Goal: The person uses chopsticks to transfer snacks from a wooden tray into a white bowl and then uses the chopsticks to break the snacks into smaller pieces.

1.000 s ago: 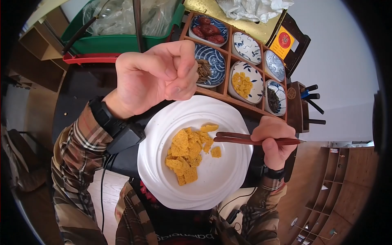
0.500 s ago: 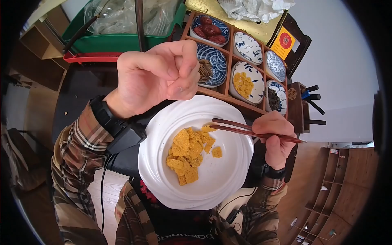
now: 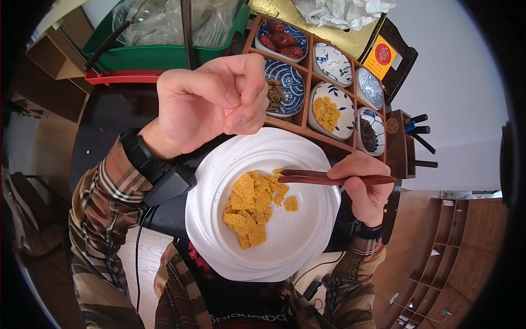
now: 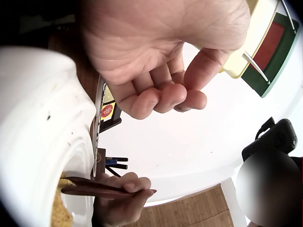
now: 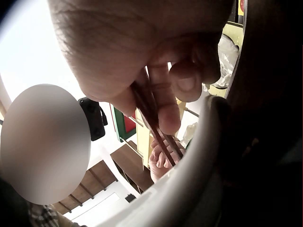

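Observation:
My right hand [image 3: 368, 186] holds a pair of reddish-brown chopsticks [image 3: 312, 177], pinched near their rear half. They reach over the right rim of a white wide-rimmed bowl [image 3: 213, 257]. Close together, their tips meet a small yellow piece [image 3: 277, 172] at the upper edge of the food. A heap of flat, rough yellow crisps [image 3: 246, 205] lies in the bowl, with one loose crisp [image 3: 291, 204] to its right. Above the bowl's upper left rim, my left hand [image 3: 211, 104] is raised palm up. Its fingers curl loosely and nothing shows between them.
Beyond the bowl stands a wooden compartment tray [image 3: 334, 143] with patterned dishes of red dates [image 3: 280, 41], yellow bits [image 3: 326, 112] and dark leaves [image 3: 367, 133]. A green bin [image 3: 159, 57] holds clear plastic bags at the back left. A wooden pen holder [image 3: 398, 148] stands right.
The chopsticks have spread, moved up and left over the small yellow piece, then come together with their tips at it. My left hand has stayed almost still.

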### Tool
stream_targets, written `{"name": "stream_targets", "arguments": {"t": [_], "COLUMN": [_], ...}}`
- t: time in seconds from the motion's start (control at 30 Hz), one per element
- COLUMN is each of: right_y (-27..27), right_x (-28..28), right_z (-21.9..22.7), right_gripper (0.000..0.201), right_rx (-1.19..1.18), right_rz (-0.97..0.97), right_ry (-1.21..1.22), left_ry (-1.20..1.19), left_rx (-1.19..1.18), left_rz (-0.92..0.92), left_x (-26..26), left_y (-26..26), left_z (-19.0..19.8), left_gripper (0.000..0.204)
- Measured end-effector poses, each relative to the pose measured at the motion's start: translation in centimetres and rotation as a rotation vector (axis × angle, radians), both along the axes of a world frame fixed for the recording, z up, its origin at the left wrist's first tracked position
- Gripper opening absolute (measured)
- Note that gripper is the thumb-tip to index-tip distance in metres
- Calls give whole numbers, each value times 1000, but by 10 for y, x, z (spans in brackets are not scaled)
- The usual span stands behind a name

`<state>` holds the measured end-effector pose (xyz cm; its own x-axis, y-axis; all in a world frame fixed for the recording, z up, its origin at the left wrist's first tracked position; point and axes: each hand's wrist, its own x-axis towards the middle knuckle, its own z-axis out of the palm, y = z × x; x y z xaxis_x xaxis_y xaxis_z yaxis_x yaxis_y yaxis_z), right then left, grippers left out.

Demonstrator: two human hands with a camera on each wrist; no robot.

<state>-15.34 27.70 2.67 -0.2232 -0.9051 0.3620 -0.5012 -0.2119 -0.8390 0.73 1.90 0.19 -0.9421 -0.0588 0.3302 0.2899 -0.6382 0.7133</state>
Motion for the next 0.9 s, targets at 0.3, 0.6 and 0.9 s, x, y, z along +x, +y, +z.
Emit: {"name": "stream_targets", "arguments": {"t": [0.3,0.6,0.9], "right_y": [8,-7,9], "right_x": [9,28,-2], "right_z": [1,14,3], "right_gripper": [17,23,18], "right_rx": [8,74,4], "right_rz": [-177,70,-109], "right_ry": [-165,-309,-313], "left_ry": [53,-5,-1], "left_rx": [103,6,5], "left_rz": [-72,-13,-14], "left_x": [0,0,1], "left_y": [-5,-1,0], "left_z": [-6,0,0], "left_gripper": [13,4,3]}}
